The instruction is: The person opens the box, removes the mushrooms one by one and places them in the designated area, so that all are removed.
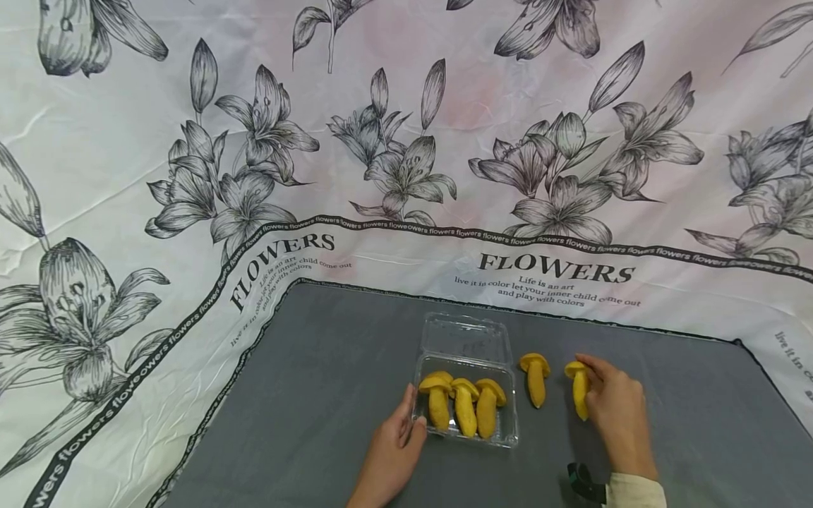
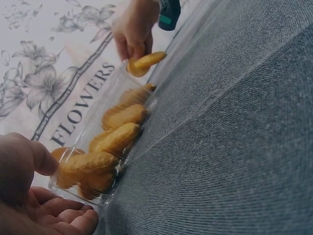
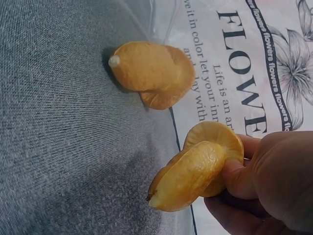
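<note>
A clear plastic clamshell box (image 1: 466, 360) stands with its lid tipped back, holding three yellow mushrooms (image 1: 466, 409) side by side. My left hand (image 1: 390, 448) grips the box at its near left corner, thumb and fingers on either side of it. Another yellow mushroom (image 1: 536, 381) lies on the cloth to the right of the box. Farther right, my right hand (image 1: 619, 409) pinches a yellow mushroom (image 3: 190, 171) by its cap, the stem pointing away from the fingers. In the right wrist view, this mushroom is held above the cloth beside the lying mushroom (image 3: 149, 71).
Dark grey cloth (image 1: 317, 395) covers the table. Behind and to the left hangs a white sheet (image 1: 413, 261) printed with lilies and the word FLOWERS. A dark strap (image 1: 584, 483) is near the right wrist, by a pale sleeve (image 1: 635, 492).
</note>
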A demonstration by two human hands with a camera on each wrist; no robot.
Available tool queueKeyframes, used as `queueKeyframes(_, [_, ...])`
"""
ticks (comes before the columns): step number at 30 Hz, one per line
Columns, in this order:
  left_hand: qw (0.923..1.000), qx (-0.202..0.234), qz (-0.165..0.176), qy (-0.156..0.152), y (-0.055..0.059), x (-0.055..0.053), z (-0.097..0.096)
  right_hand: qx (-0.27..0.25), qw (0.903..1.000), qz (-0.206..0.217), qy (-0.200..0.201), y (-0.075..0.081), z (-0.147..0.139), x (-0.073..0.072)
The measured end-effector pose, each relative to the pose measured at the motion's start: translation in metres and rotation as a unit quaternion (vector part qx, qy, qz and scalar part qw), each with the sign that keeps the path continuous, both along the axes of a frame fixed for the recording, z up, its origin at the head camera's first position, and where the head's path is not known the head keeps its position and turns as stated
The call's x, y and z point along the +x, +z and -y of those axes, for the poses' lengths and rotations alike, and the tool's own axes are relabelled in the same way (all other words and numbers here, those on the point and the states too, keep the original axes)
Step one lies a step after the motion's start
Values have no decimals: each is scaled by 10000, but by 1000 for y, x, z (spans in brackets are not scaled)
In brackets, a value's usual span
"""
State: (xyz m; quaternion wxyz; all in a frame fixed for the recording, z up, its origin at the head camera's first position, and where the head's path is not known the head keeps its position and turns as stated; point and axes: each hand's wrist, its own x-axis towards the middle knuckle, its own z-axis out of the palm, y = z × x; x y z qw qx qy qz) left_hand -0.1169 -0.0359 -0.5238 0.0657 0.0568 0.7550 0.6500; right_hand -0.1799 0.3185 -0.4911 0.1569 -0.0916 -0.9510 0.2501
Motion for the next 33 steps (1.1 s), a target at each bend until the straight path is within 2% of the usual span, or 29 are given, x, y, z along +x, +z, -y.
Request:
queueKeyframes(10, [10000,-40,6,34,1,0,1,-27,9998,206,-67,0,0,-5])
queueKeyframes(17, [10000,-80,18,51,2,0,1,80,9999,23,133,-6,-1,-7])
queueKeyframes(24, [10000,-53,41,53,1,1,1,-60,9996,237,162,-9,-1,-10])
queueKeyframes(33, [10000,-54,55,45,2,1,2,20,9998,113,170,-12,-1,-12])
